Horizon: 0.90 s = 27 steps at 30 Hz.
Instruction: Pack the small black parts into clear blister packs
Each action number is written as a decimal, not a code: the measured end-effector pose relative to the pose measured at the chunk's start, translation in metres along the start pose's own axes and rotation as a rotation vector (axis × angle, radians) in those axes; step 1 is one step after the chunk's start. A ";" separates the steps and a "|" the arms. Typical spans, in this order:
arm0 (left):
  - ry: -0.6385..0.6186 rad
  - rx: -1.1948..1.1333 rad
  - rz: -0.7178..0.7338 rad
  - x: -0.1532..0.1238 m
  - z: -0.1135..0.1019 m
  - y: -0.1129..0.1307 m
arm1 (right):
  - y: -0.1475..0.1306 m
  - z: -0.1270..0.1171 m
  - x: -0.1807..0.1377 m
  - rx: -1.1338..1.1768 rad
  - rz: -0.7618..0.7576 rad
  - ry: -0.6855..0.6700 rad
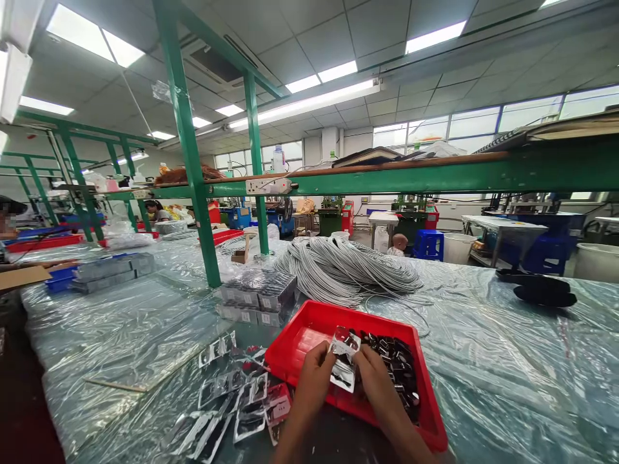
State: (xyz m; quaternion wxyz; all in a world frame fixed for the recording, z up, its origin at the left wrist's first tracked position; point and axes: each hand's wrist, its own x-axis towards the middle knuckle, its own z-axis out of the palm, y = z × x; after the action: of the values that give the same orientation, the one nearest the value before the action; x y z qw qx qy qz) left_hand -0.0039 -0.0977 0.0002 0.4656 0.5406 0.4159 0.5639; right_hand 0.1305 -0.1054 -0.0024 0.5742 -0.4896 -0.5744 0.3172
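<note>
Between my two hands, over a red tray, is a small clear plastic packet with shiny silver and dark parts. My left hand pinches its left edge, and the fingers of my right hand are closed on its right edge. Inside the tray, on the right, lies a heap of small dark shiny pieces; their kind is hard to make out. Left of the tray, several similar packets are spread on the table, one of them with a red card.
Grey boxes are stacked behind the tray, beside a big coil of grey cable. A green post rises from the plastic-covered table. A black object lies far right. Other people sit farther back.
</note>
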 end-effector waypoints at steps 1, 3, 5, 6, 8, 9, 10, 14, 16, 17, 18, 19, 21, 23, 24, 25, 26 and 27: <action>0.053 0.060 0.011 0.000 0.000 0.000 | -0.004 -0.004 0.001 -0.064 -0.058 0.051; 0.115 0.168 0.022 -0.001 -0.001 0.002 | -0.012 -0.012 0.003 -0.163 -0.179 0.036; 0.083 0.259 0.035 -0.003 -0.002 0.005 | -0.017 -0.019 0.004 -0.239 -0.293 -0.155; 0.036 0.294 0.046 -0.004 -0.003 0.008 | -0.019 -0.022 0.004 -0.267 -0.317 -0.261; -0.082 0.338 0.071 -0.006 -0.004 0.013 | -0.020 -0.027 0.006 -0.307 -0.319 -0.384; -0.133 0.355 0.079 -0.007 -0.004 0.016 | -0.019 -0.029 0.007 -0.318 -0.311 -0.400; -0.177 0.371 0.084 -0.008 -0.004 0.019 | -0.019 -0.031 0.009 -0.323 -0.301 -0.405; -0.235 0.387 0.076 -0.011 -0.004 0.025 | -0.020 -0.036 0.012 -0.312 -0.303 -0.413; -0.248 0.354 0.040 -0.011 -0.003 0.023 | -0.020 -0.036 0.013 -0.339 -0.327 -0.393; -0.244 0.340 0.025 -0.010 -0.003 0.021 | -0.021 -0.036 0.013 -0.360 -0.341 -0.378; -0.221 0.339 0.024 -0.009 -0.004 0.018 | -0.021 -0.037 0.014 -0.377 -0.352 -0.356; -0.172 0.351 0.038 -0.007 -0.005 0.015 | -0.021 -0.038 0.015 -0.386 -0.358 -0.329; -0.028 0.379 0.072 -0.003 -0.007 0.011 | -0.021 -0.043 0.018 -0.375 -0.338 -0.260; 0.078 0.358 0.062 -0.001 -0.010 0.009 | -0.021 -0.051 0.023 -0.395 -0.270 -0.195; 0.098 0.326 0.038 0.000 -0.011 0.009 | -0.022 -0.055 0.024 -0.436 -0.234 -0.156; 0.094 0.286 0.007 0.000 -0.011 0.010 | -0.023 -0.059 0.025 -0.489 -0.204 -0.110; 0.074 0.242 -0.024 -0.001 -0.010 0.011 | -0.023 -0.061 0.026 -0.535 -0.178 -0.061; 0.050 0.197 -0.050 -0.002 -0.008 0.012 | -0.024 -0.062 0.025 -0.550 -0.154 -0.032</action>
State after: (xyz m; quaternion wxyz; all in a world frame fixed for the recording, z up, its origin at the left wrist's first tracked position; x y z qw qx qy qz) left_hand -0.0125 -0.1021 0.0113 0.4136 0.5591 0.4940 0.5218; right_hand 0.1896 -0.1021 0.0375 0.4330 -0.5770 -0.6833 0.1125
